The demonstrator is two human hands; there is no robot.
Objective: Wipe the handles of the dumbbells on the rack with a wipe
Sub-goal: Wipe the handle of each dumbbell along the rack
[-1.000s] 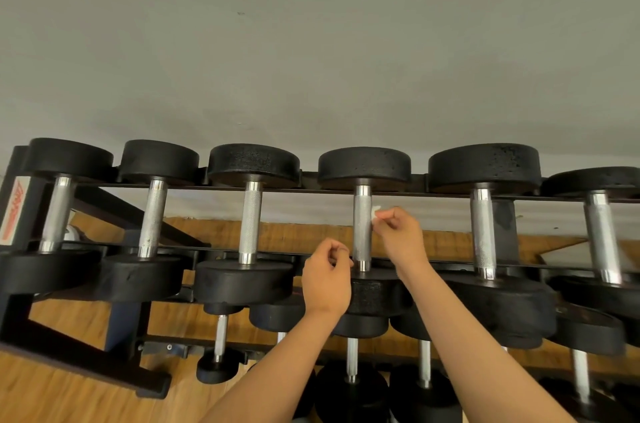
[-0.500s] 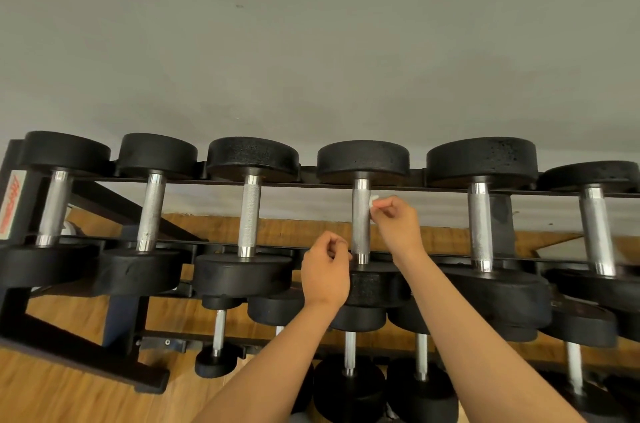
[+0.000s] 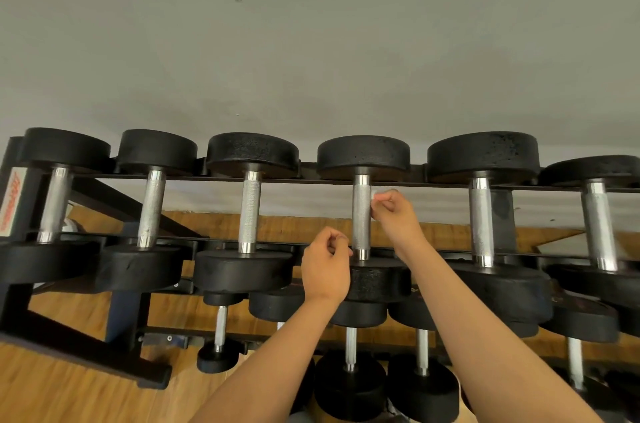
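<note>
Several black dumbbells with silver knurled handles lie across the top tier of a black rack [image 3: 311,182]. My right hand [image 3: 394,214] pinches a small white wipe [image 3: 374,194] against the right side of the fourth dumbbell's handle [image 3: 361,214], near its upper end. My left hand [image 3: 327,268] hovers with curled fingers just left of the same handle's lower end, above the dumbbell's near head [image 3: 379,279]; it holds nothing that I can see.
More dumbbells fill the lower tiers [image 3: 349,384]. Neighbouring handles stand to the left [image 3: 249,211] and right [image 3: 481,218]. The rack's frame and foot [image 3: 86,358] rest on a wooden floor. A grey wall rises behind.
My right hand with the wipe has slid slightly up along the handle. The left hand keeps its place by the handle's lower end.
</note>
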